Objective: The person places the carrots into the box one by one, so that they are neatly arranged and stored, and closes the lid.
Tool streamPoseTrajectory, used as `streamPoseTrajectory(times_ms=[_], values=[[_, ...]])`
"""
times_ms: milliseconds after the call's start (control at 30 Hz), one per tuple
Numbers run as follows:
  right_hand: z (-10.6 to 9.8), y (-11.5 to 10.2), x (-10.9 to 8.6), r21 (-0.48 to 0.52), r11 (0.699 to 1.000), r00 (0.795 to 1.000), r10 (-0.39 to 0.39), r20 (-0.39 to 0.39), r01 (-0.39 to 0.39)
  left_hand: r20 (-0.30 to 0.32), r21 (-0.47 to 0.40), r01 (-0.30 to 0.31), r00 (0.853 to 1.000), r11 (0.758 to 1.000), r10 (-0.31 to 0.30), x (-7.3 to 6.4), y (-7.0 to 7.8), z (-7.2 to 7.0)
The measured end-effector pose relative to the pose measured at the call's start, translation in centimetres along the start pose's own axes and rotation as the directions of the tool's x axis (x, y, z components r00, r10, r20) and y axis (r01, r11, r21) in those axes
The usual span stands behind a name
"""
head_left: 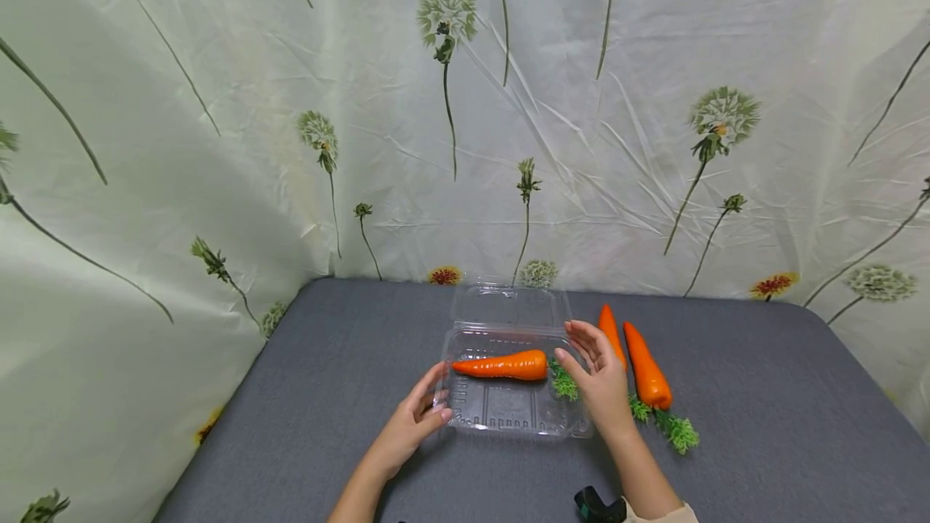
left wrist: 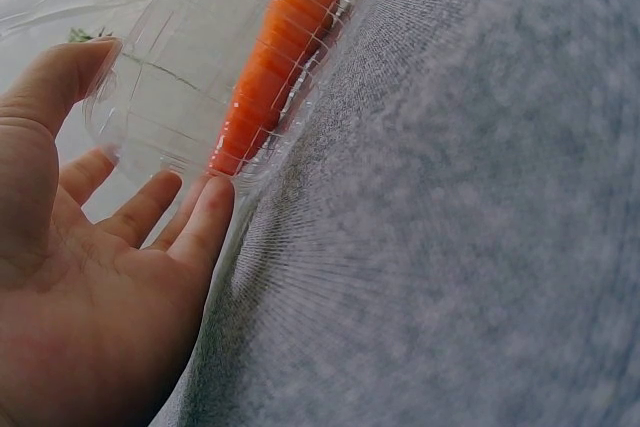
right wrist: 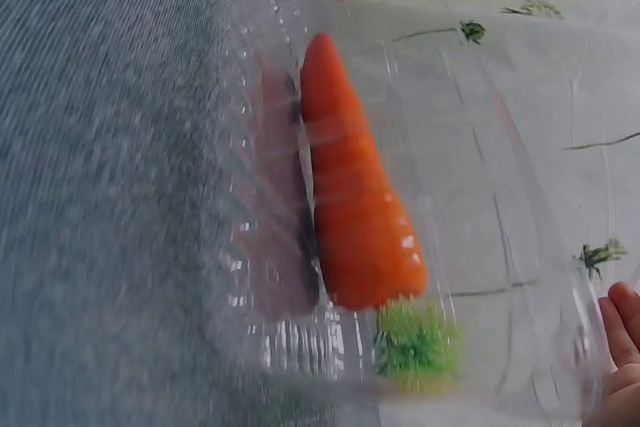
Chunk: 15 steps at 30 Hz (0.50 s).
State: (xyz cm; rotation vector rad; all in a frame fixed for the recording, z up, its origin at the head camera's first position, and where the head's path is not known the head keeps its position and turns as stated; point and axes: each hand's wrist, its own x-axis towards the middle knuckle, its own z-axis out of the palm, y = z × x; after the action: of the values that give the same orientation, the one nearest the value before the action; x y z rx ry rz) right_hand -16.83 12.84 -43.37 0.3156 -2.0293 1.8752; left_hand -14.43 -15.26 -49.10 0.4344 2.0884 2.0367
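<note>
A clear plastic clamshell container [head_left: 508, 410] lies with its lid [head_left: 512, 307] folded back. Across its tray lies one orange carrot [head_left: 501, 366], tip to the left and green leafy top [head_left: 564, 384] to the right. My left hand [head_left: 407, 426] touches the container's left side, its thumb at the rim and its fairly straight fingers [left wrist: 205, 217] against the wall. At the right side, my right hand [head_left: 605, 386] stands with fingers spread and holds nothing, close by the leafy top. Only part of that hand shows in the right wrist view.
Two more carrots with green tops, a nearer carrot [head_left: 647, 366] and a partly hidden carrot [head_left: 612, 329], lie right of the container on the grey cloth-covered table [head_left: 763, 410]. A flower-printed curtain [head_left: 617, 144] hangs behind. By the right wrist there is a black device [head_left: 599, 505].
</note>
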Motion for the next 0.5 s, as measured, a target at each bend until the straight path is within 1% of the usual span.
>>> streamPoseTrajectory(times_ms=[100, 267, 300, 500], values=[[-0.5, 0.0, -0.1, -0.003, 1.0, 0.999, -0.025, -0.043, 0.025, 0.0, -0.002, 0.004, 1.0, 1.0, -0.004, -0.1, 0.3, 0.1], [-1.3, -0.3, -0.4, 0.002, 0.999, 0.995, -0.036, -0.09, 0.037, -0.002, 0.0, 0.015, 1.0, 1.0, -0.015, 0.0, 0.3, 0.1], [-1.5, -0.3, -0.4, 0.009, 0.999, 0.995, -0.034, -0.098, 0.035, -0.003, 0.001, 0.012, 1.0, 1.0, -0.012, 0.0, 0.0, 0.0], [-2.5, 0.1, -0.8, 0.004, 0.999, 0.988, -0.031, -0.151, 0.032, -0.003, 0.002, -0.012, 1.0, 1.0, 0.012, 0.0, -0.1, 0.0]])
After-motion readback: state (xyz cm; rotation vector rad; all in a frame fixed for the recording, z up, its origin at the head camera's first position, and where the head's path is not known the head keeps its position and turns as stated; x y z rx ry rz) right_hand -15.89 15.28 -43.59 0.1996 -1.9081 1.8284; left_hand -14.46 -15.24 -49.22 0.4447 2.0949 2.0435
